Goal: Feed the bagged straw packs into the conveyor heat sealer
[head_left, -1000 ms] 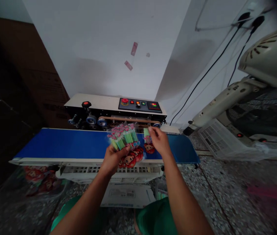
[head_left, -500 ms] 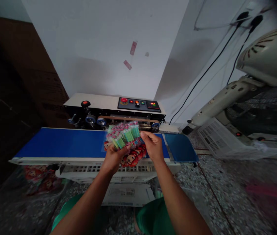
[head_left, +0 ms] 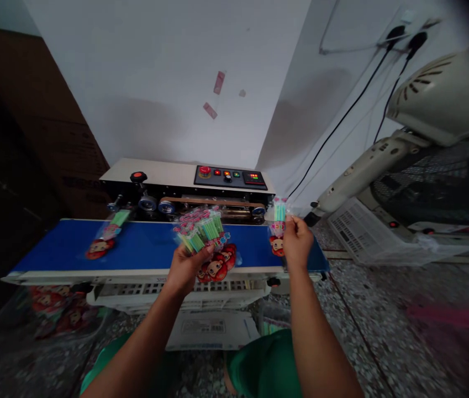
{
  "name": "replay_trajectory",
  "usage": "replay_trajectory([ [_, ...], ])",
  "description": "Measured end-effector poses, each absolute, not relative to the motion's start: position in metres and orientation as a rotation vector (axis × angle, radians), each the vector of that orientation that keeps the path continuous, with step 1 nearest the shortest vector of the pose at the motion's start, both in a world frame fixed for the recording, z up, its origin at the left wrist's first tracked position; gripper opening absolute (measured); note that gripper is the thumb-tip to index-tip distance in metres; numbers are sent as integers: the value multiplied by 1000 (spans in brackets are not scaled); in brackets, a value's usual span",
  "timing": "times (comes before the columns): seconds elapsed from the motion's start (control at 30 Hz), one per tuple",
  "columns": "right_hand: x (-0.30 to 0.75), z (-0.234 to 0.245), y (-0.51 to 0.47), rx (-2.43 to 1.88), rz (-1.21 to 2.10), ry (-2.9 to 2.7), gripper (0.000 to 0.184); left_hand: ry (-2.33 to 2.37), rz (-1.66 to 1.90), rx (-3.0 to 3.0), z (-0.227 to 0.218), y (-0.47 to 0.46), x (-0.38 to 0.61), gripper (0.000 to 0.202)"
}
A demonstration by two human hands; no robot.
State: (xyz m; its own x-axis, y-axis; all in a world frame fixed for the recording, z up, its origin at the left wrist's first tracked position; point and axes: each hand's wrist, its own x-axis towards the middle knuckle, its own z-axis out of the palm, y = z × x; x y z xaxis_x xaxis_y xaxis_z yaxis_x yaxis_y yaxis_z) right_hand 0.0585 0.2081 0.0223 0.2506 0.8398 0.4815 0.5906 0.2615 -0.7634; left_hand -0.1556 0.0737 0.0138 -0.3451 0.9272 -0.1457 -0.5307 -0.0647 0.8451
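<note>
My left hand [head_left: 186, 269] grips a fanned stack of clear packets [head_left: 207, 232] with green sticks inside and red-haired cartoon heads at the lower end. The stack is over the middle of the blue conveyor belt [head_left: 143, 257]. Off to the right, my right hand [head_left: 298, 240] pinches one single packet [head_left: 279, 224] by its side, held upright near the right end of the sealing machine [head_left: 168, 171]. Another packet [head_left: 107, 237] lies at an angle on the belt's left part, its top end at the machine's rollers.
Buttons and a lit display fill the control panel [head_left: 230, 177]. Several packets lie in a clear bin [head_left: 64, 309] at lower left. A white crate [head_left: 354, 232] and a beige fan [head_left: 428, 105] are on the right. A flat carton [head_left: 211, 329] sits below the belt.
My right hand has moved right, away from the stack, with one packet. A packet now shows on the belt's left part. The stack in my left hand has shifted slightly left.
</note>
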Motion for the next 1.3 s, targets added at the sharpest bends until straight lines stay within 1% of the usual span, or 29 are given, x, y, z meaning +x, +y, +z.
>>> replay_trajectory([
  [0.07,75,15,217,-1648,179,-1495,34,1034,1666,552,14,74,-157,38],
  [0.17,81,7,224,-1907,122,-1597,34,1033,1668,558,14,75,-156,38],
  [0.23,73,4,226,-1990,131,-1657,34,1045,1651,561,12,75,-155,38],
  [0.33,54,3,229,-1988,187,-1768,33,1073,1617,570,9,75,-154,39],
  [0.43,35,8,226,-1856,197,-1841,33,1101,1604,594,6,75,-156,40],
  [0.5,22,14,219,-1648,274,-1836,35,1096,1605,605,5,75,-157,39],
  [0.57,9,21,206,-1340,579,-1837,39,1071,1614,604,6,76,-157,38],
  [0.63,-4,27,190,-1033,947,-1839,37,1033,1629,602,6,76,-157,39],
  [0.67,-10,29,183,-928,1067,-1822,35,1019,1639,601,7,76,-156,39],
  [0.73,-20,31,170,-845,1121,-1760,29,996,1660,596,8,77,-155,41],
  [0.8,-25,32,163,-849,1053,-1677,27,989,1674,590,7,77,-155,41],
  [0.93,-17,32,164,-949,843,-1576,30,1024,1675,575,5,77,-157,36],
  [1.1,26,24,191,-1162,525,-1578,34,1066,1648,562,8,76,-158,32],
  [1.2,62,12,214,-1331,339,-1594,34,1075,1661,559,12,76,-157,32],
  [1.3,87,1,231,-1626,230,-1698,31,1086,1642,563,14,76,-156,32],
])
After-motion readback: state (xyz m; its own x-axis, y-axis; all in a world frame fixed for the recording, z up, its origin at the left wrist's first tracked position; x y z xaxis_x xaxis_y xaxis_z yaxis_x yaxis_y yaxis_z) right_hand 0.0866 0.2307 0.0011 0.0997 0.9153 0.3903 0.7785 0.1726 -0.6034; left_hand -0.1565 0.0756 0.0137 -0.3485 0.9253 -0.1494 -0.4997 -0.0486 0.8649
